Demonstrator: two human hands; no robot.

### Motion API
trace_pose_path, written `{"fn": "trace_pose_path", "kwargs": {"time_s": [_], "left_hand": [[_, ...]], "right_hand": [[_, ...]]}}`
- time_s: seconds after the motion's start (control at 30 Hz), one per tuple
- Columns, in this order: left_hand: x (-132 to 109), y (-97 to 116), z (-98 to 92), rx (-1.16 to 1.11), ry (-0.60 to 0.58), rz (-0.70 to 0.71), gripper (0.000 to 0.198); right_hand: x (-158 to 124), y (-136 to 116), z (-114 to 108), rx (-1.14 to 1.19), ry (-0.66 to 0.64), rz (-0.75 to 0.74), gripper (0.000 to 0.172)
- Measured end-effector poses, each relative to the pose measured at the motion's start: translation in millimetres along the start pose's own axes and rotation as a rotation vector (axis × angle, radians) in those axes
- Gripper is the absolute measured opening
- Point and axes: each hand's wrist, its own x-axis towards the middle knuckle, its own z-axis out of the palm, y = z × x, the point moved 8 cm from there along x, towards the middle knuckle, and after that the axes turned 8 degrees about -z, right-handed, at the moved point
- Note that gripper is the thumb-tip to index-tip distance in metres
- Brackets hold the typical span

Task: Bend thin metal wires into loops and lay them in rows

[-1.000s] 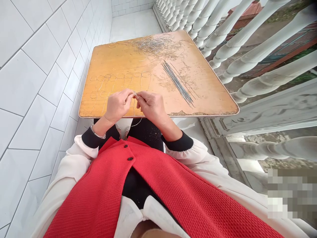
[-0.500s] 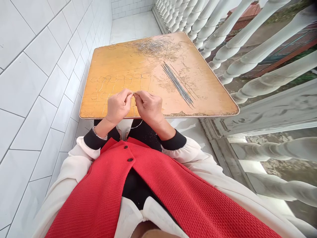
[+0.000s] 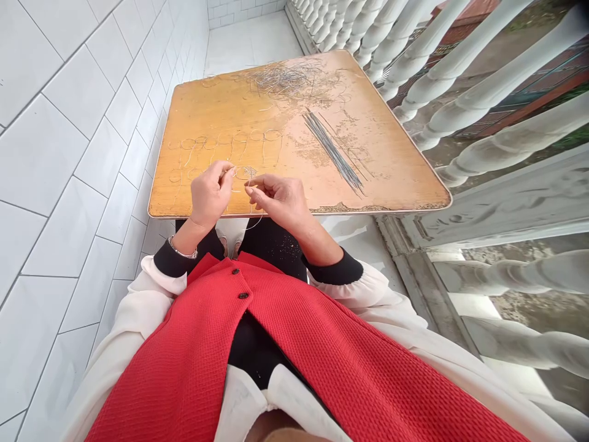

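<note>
My left hand (image 3: 210, 194) and my right hand (image 3: 276, 200) hover over the near edge of an orange wooden tabletop (image 3: 221, 196). Their pinched fingertips hold a thin wire (image 3: 254, 215), which hangs down past the table edge. A small wire loop (image 3: 246, 174) shows between my hands. Rows of looped wire pieces (image 3: 225, 145) lie just beyond my hands. Farther right lies a bundle of straight metal rods (image 3: 332, 150), and a tangled heap of wire (image 3: 285, 80) sits at the far edge.
A white tiled wall (image 3: 69, 153) runs along the left of the table. White stone balusters (image 3: 460, 80) stand close along the right side. A tiled floor (image 3: 251, 46) extends beyond the table. My lap and red waistcoat (image 3: 243, 344) lie below the near edge.
My hands have drawn apart, the left moving left and the right moving back and right. The small wire loop now shows between them. The view has shifted slightly.
</note>
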Motion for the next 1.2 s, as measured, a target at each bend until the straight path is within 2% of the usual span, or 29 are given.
{"fn": "trace_pose_path", "kwargs": {"time_s": [0.17, 0.33, 0.47, 0.6, 0.77, 1.0, 1.2], "left_hand": [[-1, -2, -5.2, -0.09, 0.027, -0.048, 0.01], [-2, -11, 6.2, -0.347, -0.086, -0.299, 0.015], [-6, -17, 11.6, -0.515, -0.134, -0.4, 0.025], [-10, -21, 7.6, -0.575, -0.209, -0.421, 0.028], [-13, -19, 1.5, -0.533, -0.289, -0.399, 0.017], [-18, -16, 10.6, -0.528, -0.292, -0.435, 0.019], [-20, -19, 14.8, -0.626, -0.312, -0.438, 0.018]], "right_hand": [[-2, 0, 3, 0.009, 0.013, -0.023, 0.052], [-4, 4, 9, -0.002, 0.07, -0.035, 0.05], [-5, 9, 15, 0.049, 0.087, -0.028, 0.056], [-5, 13, 14, 0.134, 0.114, -0.01, 0.062], [-5, 11, 14, 0.159, 0.105, -0.032, 0.068], [-3, 10, 19, 0.01, 0.099, -0.095, 0.057], [-2, 10, 22, -0.067, 0.07, -0.122, 0.053]]}}
